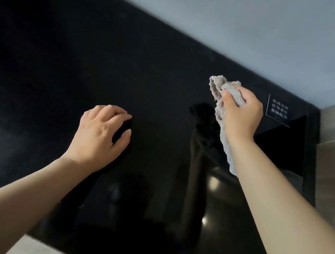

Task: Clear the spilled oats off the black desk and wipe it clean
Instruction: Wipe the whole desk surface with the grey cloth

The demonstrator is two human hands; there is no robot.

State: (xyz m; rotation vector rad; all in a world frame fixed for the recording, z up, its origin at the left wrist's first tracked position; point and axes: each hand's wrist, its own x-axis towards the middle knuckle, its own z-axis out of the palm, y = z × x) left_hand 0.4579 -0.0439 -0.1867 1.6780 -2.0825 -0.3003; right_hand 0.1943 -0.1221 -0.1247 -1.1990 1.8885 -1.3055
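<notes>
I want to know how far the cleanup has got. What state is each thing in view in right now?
Glossy black desk: reflective, no oats visible.
Grey terry cloth: bunched, held off the desk, its tail hanging down.
Right hand: grips the cloth.
Left hand: fingers curled, low over the desk; any contents hidden.
Small black sign with white lettering: standing at the desk's right end.

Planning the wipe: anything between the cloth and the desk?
Nothing visible. The right hand holds the cloth above the desk; the left hand rests on the desk off to its left, and the sign stands to its right.
</notes>
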